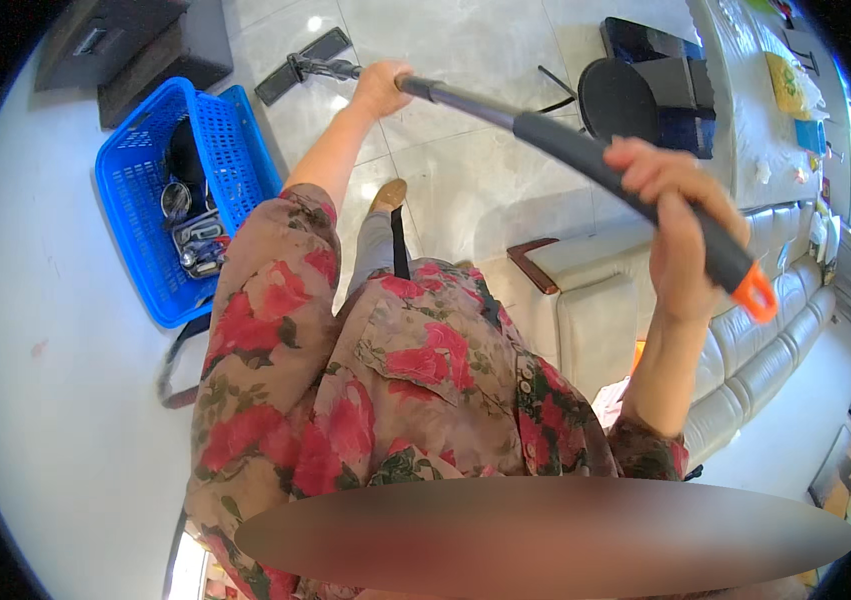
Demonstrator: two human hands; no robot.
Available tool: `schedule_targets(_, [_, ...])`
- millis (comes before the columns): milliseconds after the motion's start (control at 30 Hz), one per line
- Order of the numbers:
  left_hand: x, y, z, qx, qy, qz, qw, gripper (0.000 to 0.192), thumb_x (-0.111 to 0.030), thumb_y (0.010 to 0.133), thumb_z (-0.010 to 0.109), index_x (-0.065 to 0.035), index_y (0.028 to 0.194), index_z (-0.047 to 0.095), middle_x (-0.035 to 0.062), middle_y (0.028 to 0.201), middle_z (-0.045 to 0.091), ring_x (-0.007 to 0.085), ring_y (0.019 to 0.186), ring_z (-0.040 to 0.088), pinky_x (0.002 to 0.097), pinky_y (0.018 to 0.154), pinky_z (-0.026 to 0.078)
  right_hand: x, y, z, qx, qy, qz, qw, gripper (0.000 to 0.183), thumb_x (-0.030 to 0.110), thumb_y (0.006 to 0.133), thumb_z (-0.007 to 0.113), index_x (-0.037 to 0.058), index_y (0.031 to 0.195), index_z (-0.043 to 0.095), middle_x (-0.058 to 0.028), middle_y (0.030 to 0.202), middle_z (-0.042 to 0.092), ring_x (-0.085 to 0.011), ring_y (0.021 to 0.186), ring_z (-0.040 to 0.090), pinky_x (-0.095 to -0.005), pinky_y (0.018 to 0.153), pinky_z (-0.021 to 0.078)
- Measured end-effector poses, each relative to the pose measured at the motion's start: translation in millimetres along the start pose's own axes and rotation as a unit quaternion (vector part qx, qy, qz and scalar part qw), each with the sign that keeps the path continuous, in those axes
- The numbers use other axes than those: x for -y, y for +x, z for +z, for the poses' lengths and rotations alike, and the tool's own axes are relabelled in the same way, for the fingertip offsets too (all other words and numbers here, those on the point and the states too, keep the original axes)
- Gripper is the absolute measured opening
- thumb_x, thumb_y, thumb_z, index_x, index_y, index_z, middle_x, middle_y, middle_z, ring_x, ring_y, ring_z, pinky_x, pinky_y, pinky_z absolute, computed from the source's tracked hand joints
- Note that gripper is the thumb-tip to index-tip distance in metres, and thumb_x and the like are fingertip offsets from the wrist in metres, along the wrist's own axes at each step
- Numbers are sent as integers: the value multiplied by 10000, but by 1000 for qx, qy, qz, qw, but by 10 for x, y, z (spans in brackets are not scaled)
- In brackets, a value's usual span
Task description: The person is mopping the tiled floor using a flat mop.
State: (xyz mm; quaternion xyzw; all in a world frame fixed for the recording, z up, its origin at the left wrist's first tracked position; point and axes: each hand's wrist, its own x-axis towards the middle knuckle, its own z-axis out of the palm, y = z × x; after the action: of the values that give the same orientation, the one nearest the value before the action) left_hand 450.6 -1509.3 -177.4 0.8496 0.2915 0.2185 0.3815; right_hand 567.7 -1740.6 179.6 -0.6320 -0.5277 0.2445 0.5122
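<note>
A long-handled flat mop runs diagonally across the view. My left hand [380, 91] is wrapped around the lower part of its metal pole [470, 107]. Farther up, my right hand [677, 199] grips the dark grey handle sleeve [590, 161], with the orange hanging loop [757, 296] sticking out past it. The mop's dark rectangular head [324, 46] lies on the tiled floor [463, 176], beyond my left hand. One tan shoe [389, 195] shows below the pole.
A blue plastic basket [114, 199] with pans and utensils stands at left, by a dark cabinet [170, 67]. A round black stool [616, 97] stands beside a covered table [763, 157]. A pale leather sofa [770, 352] with a wooden armrest end [534, 262] is on the right.
</note>
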Motion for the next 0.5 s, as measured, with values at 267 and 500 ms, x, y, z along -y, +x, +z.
schedule_targets(267, [-1226, -934, 1378, 36, -11, 114, 993, 102, -119, 619, 653, -150, 715, 641, 85, 708, 627, 309, 693, 609, 399, 606, 476, 393, -1702, -969, -31, -65, 29, 997, 119, 39, 694, 554, -71, 736, 566, -187, 752, 602, -352, 806, 632, -451, 807, 490])
schedule_targets(500, [-2337, -1727, 1813, 45, -109, 156, 981, 66, -190, 703, 648, -140, 681, 610, 88, 674, 617, 311, 647, 603, 406, 559, 456, 982, -2496, -1536, -22, -84, 21, 996, 264, 177, 729, 645, -59, 657, 551, -202, 671, 578, -343, 714, 613, -466, 705, 501])
